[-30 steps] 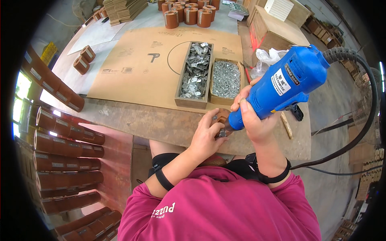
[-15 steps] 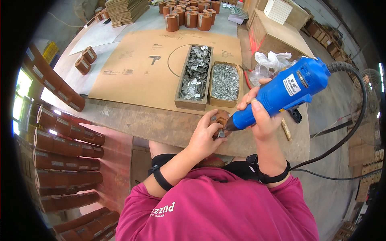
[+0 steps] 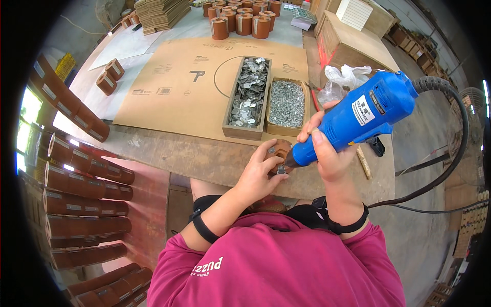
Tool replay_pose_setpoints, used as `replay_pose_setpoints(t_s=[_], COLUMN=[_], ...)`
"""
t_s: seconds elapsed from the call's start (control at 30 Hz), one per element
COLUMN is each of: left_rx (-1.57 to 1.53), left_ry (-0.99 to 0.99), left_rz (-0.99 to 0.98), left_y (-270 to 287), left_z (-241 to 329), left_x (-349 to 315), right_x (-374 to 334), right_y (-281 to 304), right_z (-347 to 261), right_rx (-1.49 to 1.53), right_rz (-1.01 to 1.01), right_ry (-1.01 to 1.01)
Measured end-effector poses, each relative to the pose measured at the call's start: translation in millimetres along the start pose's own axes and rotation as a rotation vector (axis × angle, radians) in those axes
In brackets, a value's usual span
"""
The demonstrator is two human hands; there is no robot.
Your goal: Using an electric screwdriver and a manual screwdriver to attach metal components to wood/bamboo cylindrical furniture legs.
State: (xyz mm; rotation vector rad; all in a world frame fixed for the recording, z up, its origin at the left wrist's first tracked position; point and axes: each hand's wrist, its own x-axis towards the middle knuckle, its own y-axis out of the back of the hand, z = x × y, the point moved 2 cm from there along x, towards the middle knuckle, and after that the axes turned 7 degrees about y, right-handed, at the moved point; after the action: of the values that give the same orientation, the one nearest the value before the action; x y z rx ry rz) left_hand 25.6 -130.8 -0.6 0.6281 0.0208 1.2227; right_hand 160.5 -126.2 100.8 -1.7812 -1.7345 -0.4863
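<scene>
A blue electric screwdriver [image 3: 353,118] slants down to the left, my right hand [image 3: 330,148] wrapped round its lower body. Its dark nose points at a reddish-brown cylindrical piece [image 3: 279,148] near the table's front edge. My left hand [image 3: 262,171] grips that piece from the left, thumb and fingers on either side. A small metal part [image 3: 281,169] shows at the piece beside my left thumb. The driver's very tip and its contact with the piece are hard to make out. Beyond my hands stand a wooden box of flat metal plates [image 3: 248,97] and a box of screws [image 3: 286,105].
Brown cylinders [image 3: 240,23] stand grouped at the far side, and several rows [image 3: 87,210] lie at the left. A cardboard sheet [image 3: 169,87] covers part of the table. A plastic bag [image 3: 345,79] and the driver's black cable [image 3: 458,148] are at the right.
The screwdriver has tipped and turned slightly in my right hand, its body shifting a little left. My left hand keeps its hold on the brown piece.
</scene>
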Motion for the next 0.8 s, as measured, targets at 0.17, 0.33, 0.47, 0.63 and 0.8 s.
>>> replay_pose_setpoints(t_s=[0.17,0.33,0.47,0.63,0.8], left_rx=[-0.005,0.018,-0.034,0.235,0.398], left_ry=[-0.040,-0.049,0.000,-0.047,-0.112], left_rz=[-0.017,-0.064,0.017,0.013,0.059], left_y=[1.7,3.8,6.9,-0.7,-5.0], left_z=[0.5,-0.8,7.2,15.1,14.8], left_x=[-1.2,-2.0,-1.4,3.7,8.5], right_x=[0.9,0.0,2.0,-18.7,-59.3], right_y=[-3.1,3.8,36.3,97.6,139.5], right_z=[-1.5,-4.7,-9.8,3.9,34.5], right_rx=[0.015,0.040,0.119,0.089,-0.021], right_rz=[0.001,0.123,0.412,0.675,0.879], right_ry=[-0.007,0.012,0.066,-0.077,-0.232])
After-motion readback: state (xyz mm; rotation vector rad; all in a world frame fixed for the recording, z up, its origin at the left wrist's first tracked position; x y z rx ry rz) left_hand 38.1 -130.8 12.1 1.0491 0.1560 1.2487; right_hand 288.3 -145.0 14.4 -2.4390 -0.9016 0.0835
